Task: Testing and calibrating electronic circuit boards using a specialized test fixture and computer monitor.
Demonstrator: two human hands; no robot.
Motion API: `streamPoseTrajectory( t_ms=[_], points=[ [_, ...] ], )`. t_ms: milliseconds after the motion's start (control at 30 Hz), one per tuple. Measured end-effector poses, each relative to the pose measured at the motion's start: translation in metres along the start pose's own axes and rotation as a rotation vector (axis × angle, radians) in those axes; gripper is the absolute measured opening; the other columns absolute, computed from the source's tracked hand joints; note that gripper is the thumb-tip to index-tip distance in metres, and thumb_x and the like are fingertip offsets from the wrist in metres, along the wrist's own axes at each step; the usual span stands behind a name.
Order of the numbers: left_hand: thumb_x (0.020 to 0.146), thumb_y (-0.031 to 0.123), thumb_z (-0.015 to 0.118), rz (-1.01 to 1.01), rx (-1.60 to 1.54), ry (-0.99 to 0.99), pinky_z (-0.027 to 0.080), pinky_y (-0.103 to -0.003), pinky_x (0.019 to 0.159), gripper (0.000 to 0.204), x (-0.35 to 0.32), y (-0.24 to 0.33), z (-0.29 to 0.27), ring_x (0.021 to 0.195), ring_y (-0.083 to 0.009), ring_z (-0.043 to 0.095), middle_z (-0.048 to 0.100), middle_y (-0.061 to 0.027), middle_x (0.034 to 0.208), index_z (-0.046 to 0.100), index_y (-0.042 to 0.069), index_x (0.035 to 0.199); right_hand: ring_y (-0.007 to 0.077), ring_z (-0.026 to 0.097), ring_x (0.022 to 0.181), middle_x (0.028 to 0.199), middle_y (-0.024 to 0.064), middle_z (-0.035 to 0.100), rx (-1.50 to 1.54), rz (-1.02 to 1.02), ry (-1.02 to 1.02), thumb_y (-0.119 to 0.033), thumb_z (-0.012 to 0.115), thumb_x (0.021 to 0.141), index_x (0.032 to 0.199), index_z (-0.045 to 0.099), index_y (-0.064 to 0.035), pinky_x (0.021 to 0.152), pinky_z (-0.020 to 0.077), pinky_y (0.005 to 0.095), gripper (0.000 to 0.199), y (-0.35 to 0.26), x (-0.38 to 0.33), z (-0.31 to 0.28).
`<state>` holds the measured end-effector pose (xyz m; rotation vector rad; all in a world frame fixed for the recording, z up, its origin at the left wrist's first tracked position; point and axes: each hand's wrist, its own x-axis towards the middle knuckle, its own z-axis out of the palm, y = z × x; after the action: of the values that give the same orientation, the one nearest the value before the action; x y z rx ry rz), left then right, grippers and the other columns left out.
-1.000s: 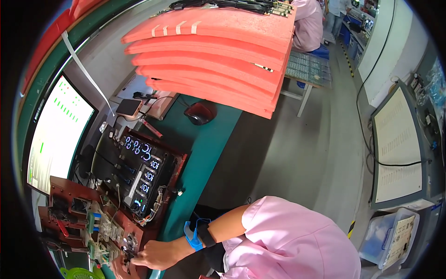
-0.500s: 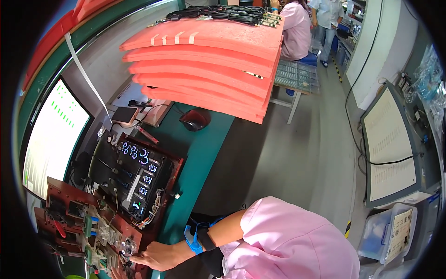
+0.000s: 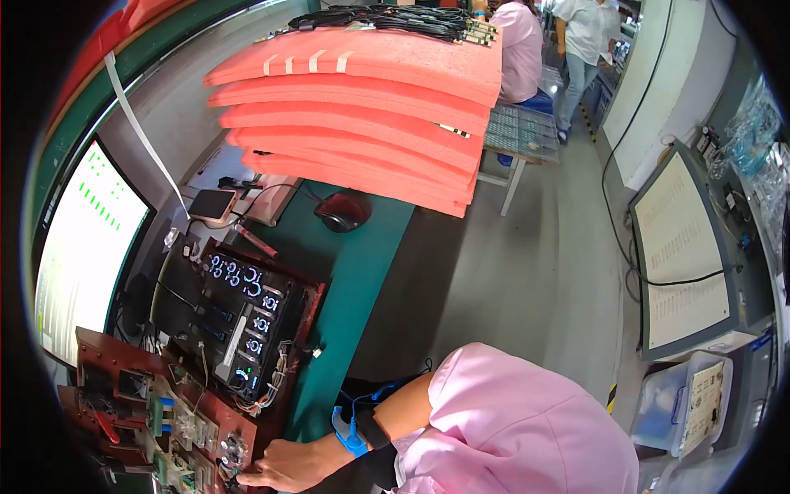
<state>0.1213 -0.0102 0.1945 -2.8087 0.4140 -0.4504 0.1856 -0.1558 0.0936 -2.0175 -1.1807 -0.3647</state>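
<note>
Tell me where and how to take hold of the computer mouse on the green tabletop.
Grip the mouse by its two sides, coming with the right hand from the near edge of the green tabletop. Its low, domed shell should suit a two-sided pinch, and the salmon foam stack crowds its far side.

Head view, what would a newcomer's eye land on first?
Probably the stack of coral foam sheets at upper centre, topped with black cables. Next, perhaps, the black panel with glowing displays, left of centre, then the right hand by the red-brown fixture, lower left.
</note>
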Motion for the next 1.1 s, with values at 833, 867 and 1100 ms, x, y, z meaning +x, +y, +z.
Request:
streamPoseTrajectory(
  t_ms=[833, 867, 1100],
  points=[
    [0.067, 0.035, 0.062, 0.006, -0.163, -0.17, 0.017, -0.046, 0.098, 0.065, 0.035, 0.039, -0.02, 0.122, -0.029, 0.026, 0.038, -0.0119, 0.125, 0.043, -0.004, 0.114, 0.0232, 0.055, 0.062, 0.071, 0.0055, 0.05, 0.288, -0.029, -0.096, -0.01, 0.053, 0.07, 0.087, 0.05, -0.0068, 0.052, 0.0433, 0.0355, 0.017, 0.014, -0.042, -0.003],
    [0.067, 0.035, 0.062, 0.008, -0.161, -0.174, 0.017, -0.046, 0.098, 0.065, 0.038, 0.037, -0.021, 0.122, -0.029, 0.026, 0.038, -0.0119, 0.125, 0.043, -0.004, 0.114, 0.0223, 0.054, 0.061, 0.07, 0.005, 0.049, 0.296, -0.025, -0.072, -0.009, 0.053, 0.069, 0.086, 0.051, -0.0069, 0.052, 0.0427, 0.0353, 0.017, 0.014, -0.043, -0.004],
    [0.066, 0.034, 0.063, 0.117, -0.176, -0.233, 0.018, -0.047, 0.098, 0.06, 0.047, 0.037, -0.021, 0.122, -0.0295, 0.026, 0.037, -0.0113, 0.126, 0.046, -0.004, 0.109, 0.0262, 0.056, 0.065, 0.072, 0.0079, 0.051, 0.235, 0.014, -0.123, -0.011, 0.051, 0.071, 0.085, 0.048, -0.0053, 0.056, 0.0447, 0.0372, 0.016, 0.012, -0.039, 0.002]
  ],
)
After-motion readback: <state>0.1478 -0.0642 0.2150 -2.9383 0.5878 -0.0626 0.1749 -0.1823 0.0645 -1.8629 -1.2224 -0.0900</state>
